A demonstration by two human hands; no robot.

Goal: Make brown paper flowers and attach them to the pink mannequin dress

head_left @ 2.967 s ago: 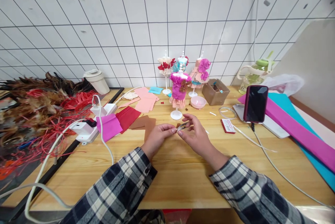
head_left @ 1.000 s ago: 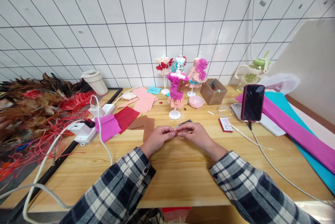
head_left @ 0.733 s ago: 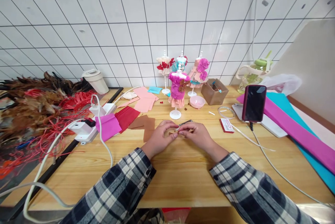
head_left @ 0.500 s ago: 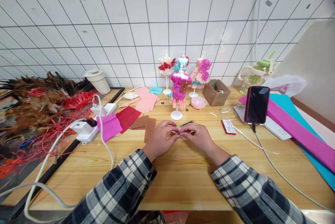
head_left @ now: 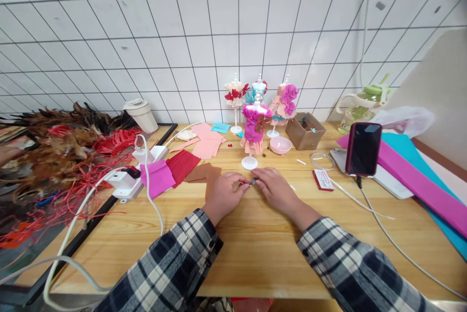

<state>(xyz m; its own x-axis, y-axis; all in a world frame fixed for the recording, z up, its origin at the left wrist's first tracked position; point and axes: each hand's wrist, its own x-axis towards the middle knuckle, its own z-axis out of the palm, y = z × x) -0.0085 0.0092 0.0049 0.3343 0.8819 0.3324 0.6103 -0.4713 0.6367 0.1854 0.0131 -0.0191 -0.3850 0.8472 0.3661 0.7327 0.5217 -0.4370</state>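
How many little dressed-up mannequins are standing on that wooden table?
4: a white mannequin in a ruffled magenta top in front; behind it, a cream-dressed mannequin at left, a turquoise-dressed mannequin, partly hidden, in the middle, and a peach-dressed mannequin at right.

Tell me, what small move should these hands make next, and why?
Probably the right hand should bring the small metal tool to the left hand's fingertips: the tool is at the right hand's fingertips, close to the left thumb and fingers, which are drawn together. Whatever they hold is too small to make out.
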